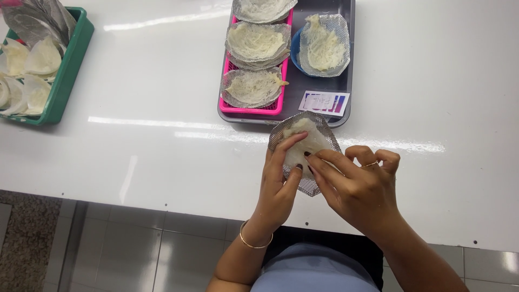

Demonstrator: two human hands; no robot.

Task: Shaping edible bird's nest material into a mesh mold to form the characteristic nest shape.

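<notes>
At lower centre, our left hand (281, 181) and right hand (354, 181), fingers curled, pinch one mesh-wrapped pale nest (304, 141)

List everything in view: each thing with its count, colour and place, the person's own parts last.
Held mesh piece: one, silver with pale white filling, in both hands at the table's near edge.
Grey tray: one, top centre.
Pink basket: one, inside the grey tray's left half.
Filled mesh pieces: three in the pink basket, silver and cream.
Blue bowl: one, in the tray's right half, with one filled mesh piece.
Label card: one, white and purple, in the tray.
Green bin: one, upper left, holding pale shell-shaped pieces and mesh.
White table: one.
Gold bangle: one, left wrist.
Left hand; right hand.
</notes>
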